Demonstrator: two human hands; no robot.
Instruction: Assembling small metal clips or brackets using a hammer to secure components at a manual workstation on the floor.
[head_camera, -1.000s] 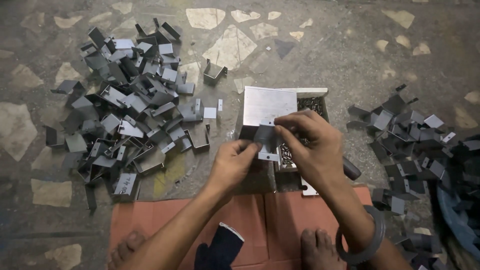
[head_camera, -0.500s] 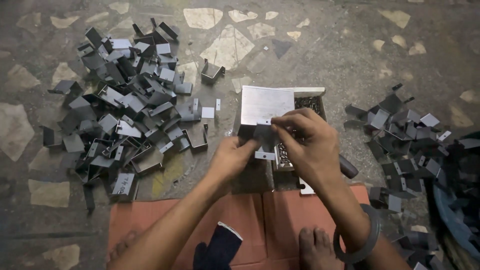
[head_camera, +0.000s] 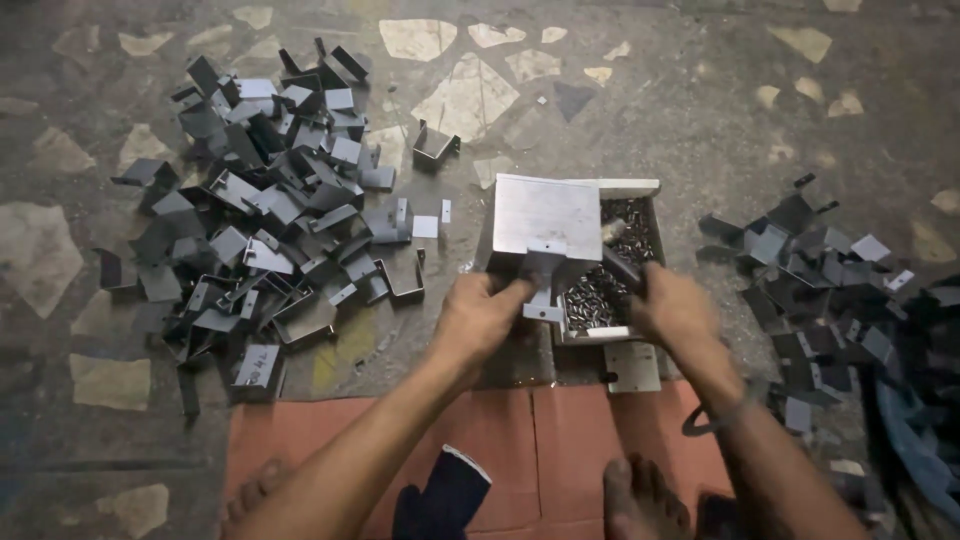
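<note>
The left hand (head_camera: 478, 318) is clenched on a small grey metal bracket (head_camera: 541, 283), pinching it between thumb and fingers just in front of a box (head_camera: 630, 190). The bracket sits upright, its lower tab pale and sticking out toward the right hand. The right hand (head_camera: 675, 310) is closed around a dark tool (head_camera: 622, 268) whose tip slants up and left over the box; what kind of tool it is cannot be told. The box lies on the floor (head_camera: 700, 90) between the hands and is filled with small dark screws (head_camera: 600, 295); a flat pale lid (head_camera: 546, 215) covers its left half. A square plate (head_camera: 633, 366) lies just below the box, near the right wrist, which wears a bangle (head_camera: 712, 420). Left of the box a big heap (head_camera: 260, 210) of grey bent brackets spreads across the floor, well apart from the hands; a smaller, darker heap (head_camera: 810, 270) lies to the right. The forearms reach out over a red mat (head_camera: 520, 440), on which bare toes (head_camera: 635, 495) show near the lower edge. The floor is dark stone with pale chips.
</note>
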